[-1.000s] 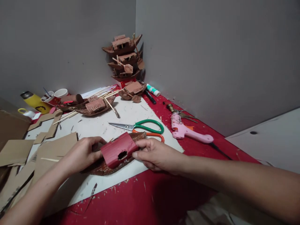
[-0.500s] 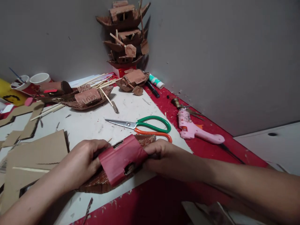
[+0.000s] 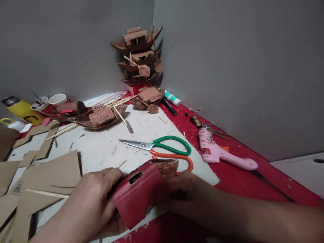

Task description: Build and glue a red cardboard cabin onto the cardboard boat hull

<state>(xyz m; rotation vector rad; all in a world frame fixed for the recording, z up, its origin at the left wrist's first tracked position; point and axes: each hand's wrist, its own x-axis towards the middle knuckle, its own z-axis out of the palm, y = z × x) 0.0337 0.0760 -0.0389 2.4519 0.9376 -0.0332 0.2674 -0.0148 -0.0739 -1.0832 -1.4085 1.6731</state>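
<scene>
1. A red cover [image 3: 144,194] with cut openings lies across a brown model boat [image 3: 169,165] at the worktop's near edge, its far opening facing up.

2. The left hand [image 3: 92,195] closes narrowly on the cover's left end, thumb on the near side; the right hand [image 3: 186,192] bends in at the opposite end, apparently gripping it, though blur and shadow hide its fingertips. Holding both ends probably keeps the curved cover square over the hull.

3. Just beyond, scissors [image 3: 151,146] with green and orange handles lie on a white sheet [image 3: 103,148], which likely shields the red worktop [image 3: 235,179]. Their orange loop, next to the hull's far tip, crowds the right hand.

4. To the right rests a pink glue gun [image 3: 215,153], apart from the work, its cord trailing toward the right forearm.

5. At left, cut cardboard [image 3: 50,175] crowds the left forearm.

6. Farther back, a finished-looking boat [image 3: 102,116] sits beside sticks, while stacked boats [image 3: 144,57] fill the corner, presumably to save room.
</scene>
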